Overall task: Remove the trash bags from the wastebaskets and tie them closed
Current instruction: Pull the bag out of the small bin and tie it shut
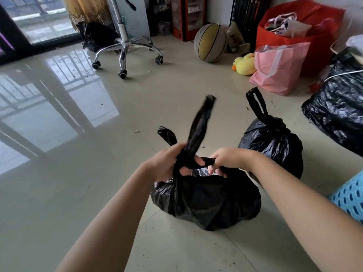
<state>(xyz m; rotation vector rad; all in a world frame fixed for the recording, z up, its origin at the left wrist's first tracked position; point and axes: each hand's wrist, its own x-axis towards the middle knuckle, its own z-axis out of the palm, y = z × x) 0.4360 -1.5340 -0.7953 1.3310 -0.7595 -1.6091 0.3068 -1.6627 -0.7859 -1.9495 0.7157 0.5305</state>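
A full black trash bag (pixel 208 201) sits on the tiled floor in front of me. My left hand (pixel 167 163) grips its crossed handles at the neck, and one handle strip (pixel 200 124) sticks up blurred above my fist. My right hand (pixel 225 160) pinches the other handle strip and holds it out to the right. Just behind to the right stands a second black trash bag (pixel 273 144), tied shut, with its handle loop upright. A light blue perforated wastebasket (pixel 349 197) shows at the right edge.
A large black bag (pixel 337 107) lies at the far right. Behind it stand a pink tote (pixel 279 67) and a red bag (pixel 298 36). A yellow plush duck (pixel 243 64), a basketball (pixel 210 43) and a wheeled stool base (pixel 125 50) stand farther back.
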